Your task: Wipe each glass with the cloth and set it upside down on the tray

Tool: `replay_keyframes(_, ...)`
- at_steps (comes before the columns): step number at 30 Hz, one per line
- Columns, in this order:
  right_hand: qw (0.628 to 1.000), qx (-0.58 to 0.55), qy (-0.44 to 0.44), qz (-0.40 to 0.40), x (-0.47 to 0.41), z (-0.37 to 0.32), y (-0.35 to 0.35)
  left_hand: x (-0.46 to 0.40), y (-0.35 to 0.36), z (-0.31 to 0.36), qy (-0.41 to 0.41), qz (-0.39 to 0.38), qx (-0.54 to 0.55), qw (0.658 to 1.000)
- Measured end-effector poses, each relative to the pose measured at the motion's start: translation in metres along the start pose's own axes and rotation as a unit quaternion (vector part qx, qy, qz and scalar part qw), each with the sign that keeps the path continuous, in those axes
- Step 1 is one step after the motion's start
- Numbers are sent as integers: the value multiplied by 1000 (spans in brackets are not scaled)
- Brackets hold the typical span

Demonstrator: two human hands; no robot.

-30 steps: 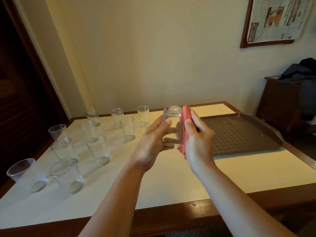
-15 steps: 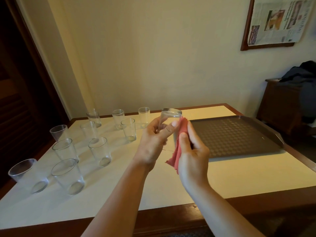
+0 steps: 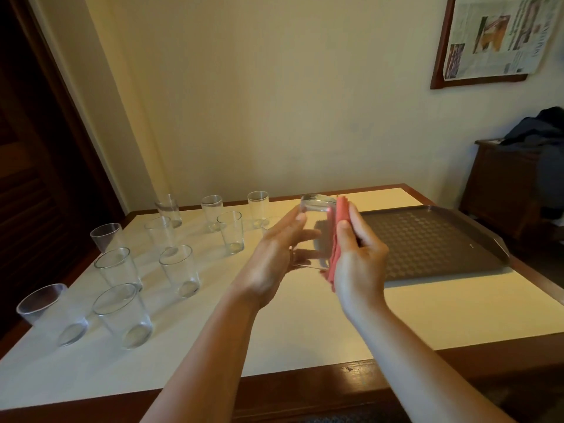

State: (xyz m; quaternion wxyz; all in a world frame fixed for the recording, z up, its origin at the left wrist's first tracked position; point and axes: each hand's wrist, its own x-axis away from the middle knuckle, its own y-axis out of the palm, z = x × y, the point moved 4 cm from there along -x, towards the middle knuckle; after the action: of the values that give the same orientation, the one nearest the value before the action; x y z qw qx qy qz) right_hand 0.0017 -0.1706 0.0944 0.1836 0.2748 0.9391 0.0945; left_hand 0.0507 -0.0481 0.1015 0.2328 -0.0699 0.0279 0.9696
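A clear glass [image 3: 316, 227] hangs upside down above the middle of the table, base up. My left hand [image 3: 274, 257] grips its left side. My right hand [image 3: 358, 261] presses a folded pink cloth [image 3: 335, 239] flat against the glass's right side. To the right lies the dark, dimpled tray [image 3: 433, 242], with nothing on it. Several more clear glasses [image 3: 180, 270] stand upright on the left half of the table.
The white-topped table [image 3: 274, 331] has a brown wooden rim. A dark wooden cabinet [image 3: 503, 184] with dark clothing on top stands at the far right. A framed newspaper [image 3: 488, 38] hangs on the wall. A dark doorway lies at the left.
My right hand slid the cloth down the glass and back up its right side. The left hand turned the glass slightly while keeping hold.
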Motion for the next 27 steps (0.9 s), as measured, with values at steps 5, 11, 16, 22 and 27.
replay_keyframes(5, 1000, -13, -10, -15, 10, -1, 5, -4, -2, 6, 61, 67, -32, 995)
replay_keyframes(11, 999, -31, 14, -4, -7, -1, -3, -3, 5, -4, -27, 16, 7, 999)
replay_keyframes(16, 999, -20, 9, -34, 18, 2, 4, -3, -1, 7, 58, 93, -23, 994)
replay_keyframes(22, 1000, -8, 10, -2, -9, -6, -5, 4, 6, -1, -9, -12, 30, 999)
replay_keyframes(27, 998, 17, -21, -61, 30, 2, 2, -1, 2, 4, 69, 101, 6, 992)
